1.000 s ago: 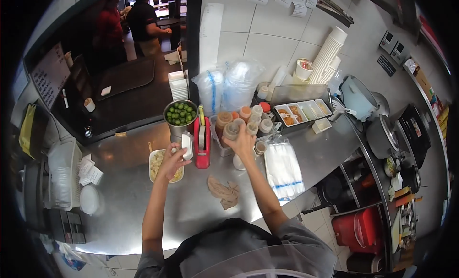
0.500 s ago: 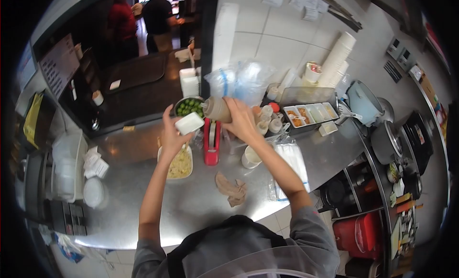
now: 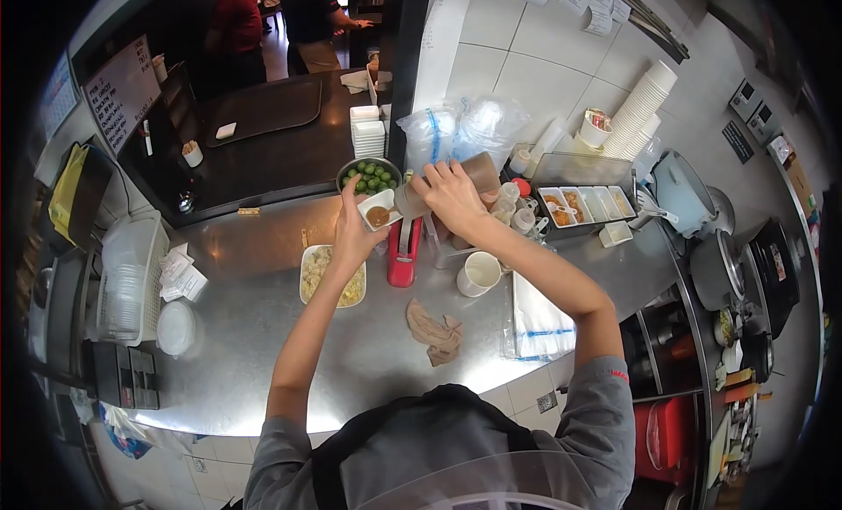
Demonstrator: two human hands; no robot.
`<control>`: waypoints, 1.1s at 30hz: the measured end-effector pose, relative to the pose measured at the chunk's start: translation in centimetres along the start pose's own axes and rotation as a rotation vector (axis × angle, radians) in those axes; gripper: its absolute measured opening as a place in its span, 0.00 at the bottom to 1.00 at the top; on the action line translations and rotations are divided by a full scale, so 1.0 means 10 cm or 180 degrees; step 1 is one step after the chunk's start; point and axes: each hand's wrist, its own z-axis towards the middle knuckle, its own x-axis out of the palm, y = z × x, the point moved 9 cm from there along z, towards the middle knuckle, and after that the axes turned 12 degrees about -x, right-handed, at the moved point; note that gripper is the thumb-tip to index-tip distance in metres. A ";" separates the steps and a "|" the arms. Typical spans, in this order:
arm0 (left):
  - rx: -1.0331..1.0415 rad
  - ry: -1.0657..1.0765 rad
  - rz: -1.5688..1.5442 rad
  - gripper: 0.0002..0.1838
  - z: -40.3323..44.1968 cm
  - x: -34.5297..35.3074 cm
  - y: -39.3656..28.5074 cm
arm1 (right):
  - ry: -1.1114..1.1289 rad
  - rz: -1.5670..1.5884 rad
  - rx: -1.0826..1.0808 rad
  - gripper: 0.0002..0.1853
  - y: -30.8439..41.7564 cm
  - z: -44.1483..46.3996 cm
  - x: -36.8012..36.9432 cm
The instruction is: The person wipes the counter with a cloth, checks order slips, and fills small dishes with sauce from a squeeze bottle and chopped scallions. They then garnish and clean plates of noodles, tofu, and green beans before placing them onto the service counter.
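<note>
My left hand (image 3: 353, 238) grips a small white sauce dish (image 3: 380, 199), tilted toward me, with brown sauce in it. In my right hand (image 3: 452, 197) is a squeeze bottle (image 3: 479, 170), tipped on its side with its nozzle end at the dish. Behind the dish stands a metal bowl of small green citrus fruits (image 3: 372, 174). Just below my hands is a red tape dispenser (image 3: 403, 266). A white tub of pale chopped food (image 3: 353, 291) sits under my left forearm, which hides part of it. A white cup (image 3: 479, 274) stands beneath my right forearm.
A crumpled brown cloth (image 3: 434, 333) and a stack of plastic bags (image 3: 542, 317) lie on the steel counter (image 3: 228, 352). A condiment box (image 3: 586, 205) and several bottles stand at the right. A white basket of lids (image 3: 132, 282) is at the left. Two people stand beyond the opening.
The bottle has tipped further over and its nozzle end has come to the dish. The dish has turned toward me, and brown sauce now shows in it. The camera view has shifted.
</note>
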 end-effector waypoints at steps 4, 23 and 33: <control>-0.0136 0.0058 -0.0191 0.52 -0.01 0.01 0.07 | 0.0061 -0.0045 0.0035 0.14 -0.04 0.02 0.05; -0.0574 0.0304 -0.1340 0.50 0.26 -0.12 0.73 | -0.0727 0.2872 0.1836 0.38 -0.24 -0.67 0.79; -0.0521 -0.0860 -0.0559 0.45 1.36 -0.52 2.02 | -0.1280 0.2644 0.3429 0.41 0.06 -1.55 1.00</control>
